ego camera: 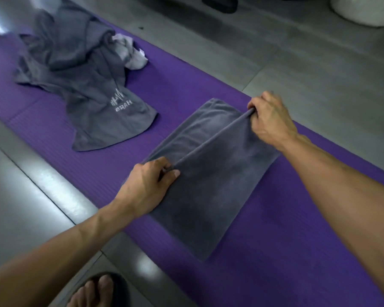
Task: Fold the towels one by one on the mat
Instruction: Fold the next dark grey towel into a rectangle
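Towel: grey towel [208, 180] lies part-folded on my purple mat [286, 251].
Left grip: my left hand [146, 187] pinches the near end of the raised fold edge.
Right grip: my right hand [271, 120] pinches its far end.
Pile: unfolded towels [75, 69] heaped further along the mat, apart from mine.

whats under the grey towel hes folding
The grey towel lies on the purple mat, both hands pinching its raised fold. Its far half lies flat beneath that fold. Anything else under it is covered.
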The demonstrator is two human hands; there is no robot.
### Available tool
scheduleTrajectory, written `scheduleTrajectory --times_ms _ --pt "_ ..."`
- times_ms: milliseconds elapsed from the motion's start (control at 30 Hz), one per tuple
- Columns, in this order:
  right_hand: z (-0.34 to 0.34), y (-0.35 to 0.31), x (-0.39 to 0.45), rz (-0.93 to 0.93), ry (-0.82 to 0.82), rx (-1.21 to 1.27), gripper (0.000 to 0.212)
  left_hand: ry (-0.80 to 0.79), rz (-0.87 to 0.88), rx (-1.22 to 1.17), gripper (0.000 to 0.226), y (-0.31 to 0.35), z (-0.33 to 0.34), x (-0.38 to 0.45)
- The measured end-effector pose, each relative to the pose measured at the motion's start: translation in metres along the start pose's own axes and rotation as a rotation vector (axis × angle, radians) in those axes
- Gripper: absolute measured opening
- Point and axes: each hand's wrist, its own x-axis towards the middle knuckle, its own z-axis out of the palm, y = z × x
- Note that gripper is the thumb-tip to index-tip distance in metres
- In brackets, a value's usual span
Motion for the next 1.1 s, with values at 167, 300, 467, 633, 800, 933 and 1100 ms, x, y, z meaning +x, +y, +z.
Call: scheduleTrajectory --times_ms 167,300,467,633,800,933,1100 --pt "0.042 -0.042 0.065 -0.127 -0.114 -0.062 0.022 0.013 -0.076 0.043 0.019 -0.055 -0.010 0.024" --pt "0.078 -0.063 0.091 -0.137 -0.259 -0.124 0.026 -0.033 -0.119 0.100 0.021 -0.088 -0.003 0.039" --pt "0.115 -0.071 0.098 -0.081 -0.384 -0.196 0.031 -0.140 -0.133 0.218 0.022 -0.105 0.008 0.049" --pt "0.120 -0.085 0.093 0.012 -0.310 -0.198 0.061 0.010 0.061 0.290 0.027 -0.101 0.008 0.062" --pt "0.131 -0.098 0.036 -0.415 -0.257 0.027 0.049 -0.048 0.371 0.260 0.053 -0.072 0.050 0.080" --pt "0.135 -0.048 0.038 -0.311 -0.536 -0.088 0.067 -0.171 0.271 0.442 0.071 -0.074 0.071 0.077" --pt "0.133 -0.006 0.077 0.108 -0.513 -0.179 0.063 -0.174 0.267 0.468 0.071 -0.067 0.072 0.080"
